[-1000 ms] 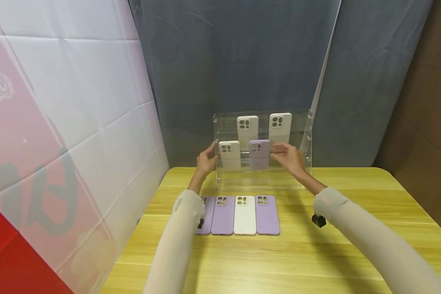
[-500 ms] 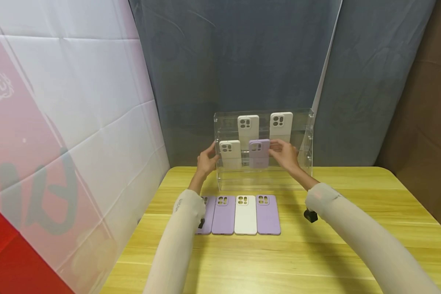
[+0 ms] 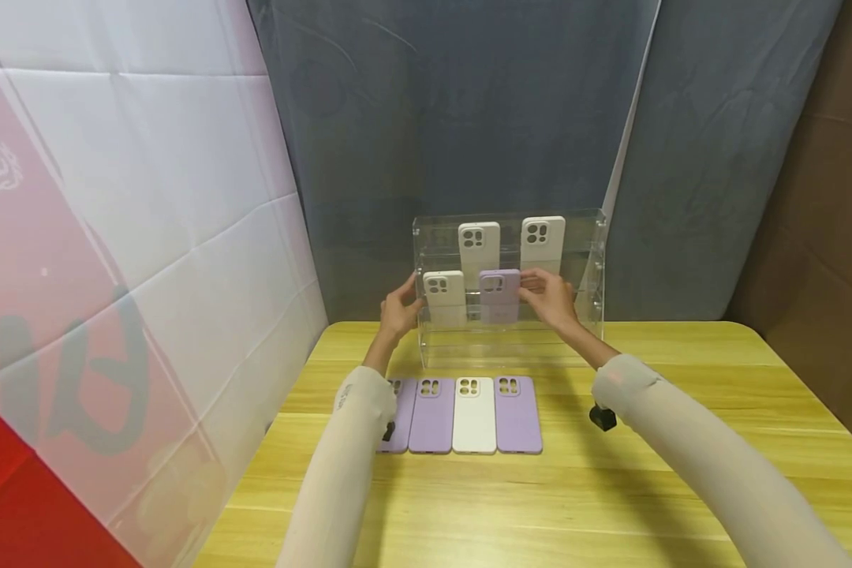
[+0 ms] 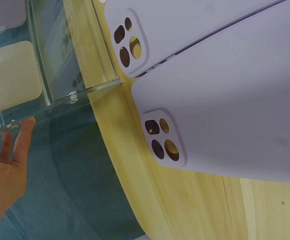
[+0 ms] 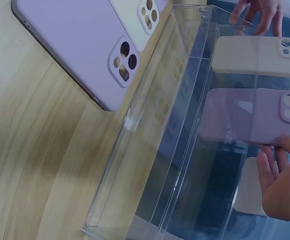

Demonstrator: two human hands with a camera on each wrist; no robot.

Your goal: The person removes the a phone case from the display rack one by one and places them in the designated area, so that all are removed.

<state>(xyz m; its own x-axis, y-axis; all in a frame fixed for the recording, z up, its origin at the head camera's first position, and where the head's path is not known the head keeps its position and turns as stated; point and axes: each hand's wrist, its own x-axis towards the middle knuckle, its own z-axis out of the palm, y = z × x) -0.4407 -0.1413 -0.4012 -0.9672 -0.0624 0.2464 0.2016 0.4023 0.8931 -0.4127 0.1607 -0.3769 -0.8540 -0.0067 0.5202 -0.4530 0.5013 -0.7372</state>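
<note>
A clear acrylic display rack [image 3: 568,342] stands on the table with phone cases upright in its tiers. My left hand [image 3: 398,312] grips its left side panel; the left wrist view shows the fingertips [image 4: 28,123] at that panel's edge. Lower in the rack, a purple phone case [image 3: 499,297] stands beside a white phone case [image 3: 443,293]. With thumb and fingers, my right hand [image 3: 550,300] pinches the purple case's right edge. In the right wrist view, the lower part of this purple case [image 5: 230,115] shows through the clear front panel.
Two more white cases, one left [image 3: 479,241] and one right [image 3: 543,237], stand in the tier above. Before the rack, several cases lie side by side: a white one [image 3: 473,422] among purple ones [image 3: 518,422]. My left sleeve partly covers the leftmost. A grey curtain [image 3: 440,118] hangs behind.
My right hand has moved slightly left and up, its fingers now at the purple case's edge. That case has shifted a little left. My left hand stays on the rack's side.
</note>
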